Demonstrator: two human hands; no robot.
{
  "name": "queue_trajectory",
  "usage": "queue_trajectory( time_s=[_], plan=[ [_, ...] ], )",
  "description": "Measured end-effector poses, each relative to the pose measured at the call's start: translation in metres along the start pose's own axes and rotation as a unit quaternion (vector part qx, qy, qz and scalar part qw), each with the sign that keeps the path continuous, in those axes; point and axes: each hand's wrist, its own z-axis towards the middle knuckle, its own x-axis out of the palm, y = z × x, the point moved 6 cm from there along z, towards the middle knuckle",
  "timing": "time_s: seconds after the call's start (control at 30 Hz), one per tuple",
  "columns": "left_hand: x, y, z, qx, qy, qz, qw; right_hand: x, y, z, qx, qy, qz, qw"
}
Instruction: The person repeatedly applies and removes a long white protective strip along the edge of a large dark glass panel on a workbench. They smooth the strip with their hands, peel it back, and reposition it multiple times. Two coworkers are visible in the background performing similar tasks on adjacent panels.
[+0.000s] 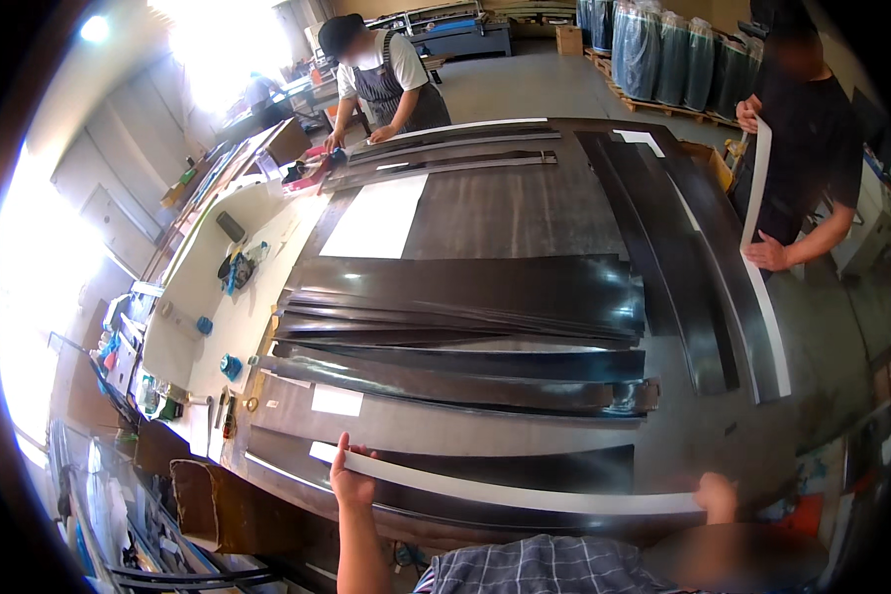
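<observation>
left hand (353,479) has one end of a long white strip (525,496) pinched, right hand (718,494) grips the other, loads of black sheets (465,285) across the table (698,445)

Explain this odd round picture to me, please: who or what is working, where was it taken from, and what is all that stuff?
There is no machine doing the handling: a person works with bare hands. The picture comes from a wide fisheye camera on that person's head, looking down, so straight edges bend. Near the bottom, the left hand and right hand hold a long white strip near its two ends. On the big table lie many long dark sheets and a white sheet. Two co-workers are beside it: one at the far side, another at the right, holding a second strip.
</observation>
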Motion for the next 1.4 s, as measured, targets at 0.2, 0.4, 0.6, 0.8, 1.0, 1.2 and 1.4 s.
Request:
queue_trajectory(
  time_s=[0.2,0.4,0.6,0.8,1.0,1.2,1.4],
  plan=[
    [0.018,-0.021,-0.026,0.108,-0.039,0.135,0.984,-0.036,0.162,-0.048,-0.172,-0.108,0.188,0.961],
    [0.04,-0.057,-0.049,0.135,-0.044,0.199,0.97,-0.007,0.362,-0.107,-0.432,0.193,0.301,0.828],
    [0.047,-0.079,-0.061,0.139,-0.011,0.261,0.955,0.01,0.48,-0.162,-0.551,0.145,0.245,0.785],
    [0.008,-0.098,-0.044,0.095,0.008,0.227,0.969,0.047,0.558,-0.172,-0.5,0.333,0.208,0.772],
    [-0.081,-0.12,-0.002,0.085,-0.056,0.384,0.918,0.09,0.588,-0.161,-0.449,0.313,0.213,0.809],
    [-0.087,-0.157,-0.005,0.324,-0.054,0.799,0.503,0.107,0.584,-0.152,-0.373,0.345,0.27,0.818],
    [-0.08,-0.15,-0.01,0.282,-0.073,0.805,0.516,0.097,0.583,-0.155,-0.332,0.341,0.258,0.841]
  ],
)
